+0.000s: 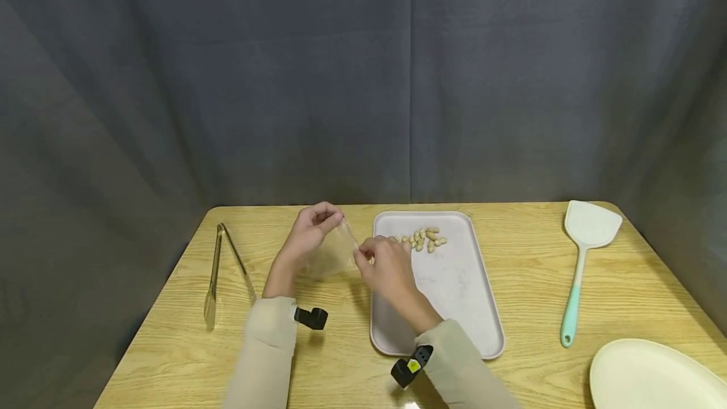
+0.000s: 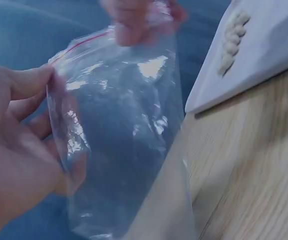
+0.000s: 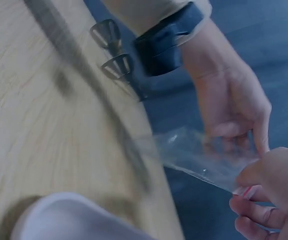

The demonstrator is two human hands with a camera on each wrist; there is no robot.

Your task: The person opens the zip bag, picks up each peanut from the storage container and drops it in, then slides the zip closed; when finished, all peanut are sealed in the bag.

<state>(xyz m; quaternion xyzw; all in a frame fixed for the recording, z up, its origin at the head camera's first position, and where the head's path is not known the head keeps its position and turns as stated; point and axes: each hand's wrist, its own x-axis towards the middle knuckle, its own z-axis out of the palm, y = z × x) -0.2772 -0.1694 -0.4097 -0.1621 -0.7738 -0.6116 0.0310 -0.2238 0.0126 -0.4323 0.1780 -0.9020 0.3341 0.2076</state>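
A clear zip bag (image 2: 119, 130) with a red seal line hangs between both hands above the table, looking flat with nothing visible inside. My left hand (image 1: 309, 232) pinches one top corner between thumb and fingers. At the opposite top corner, my right hand (image 1: 389, 267) pinches the bag's edge; in the right wrist view its thumb and fingers meet on the red strip. Just beyond the right hand, several unshelled peanuts (image 1: 426, 238) lie on a pale rectangular tray (image 1: 460, 295), partly hidden behind that hand.
Metal tongs (image 1: 214, 270) lie spread at the left of the wooden table (image 1: 176, 346). To the right is a white spatula (image 1: 591, 223) with a mint handle. A cream plate (image 1: 653, 374) sits at the near right corner. Dark curtains (image 1: 307, 81) surround the table's back and sides.
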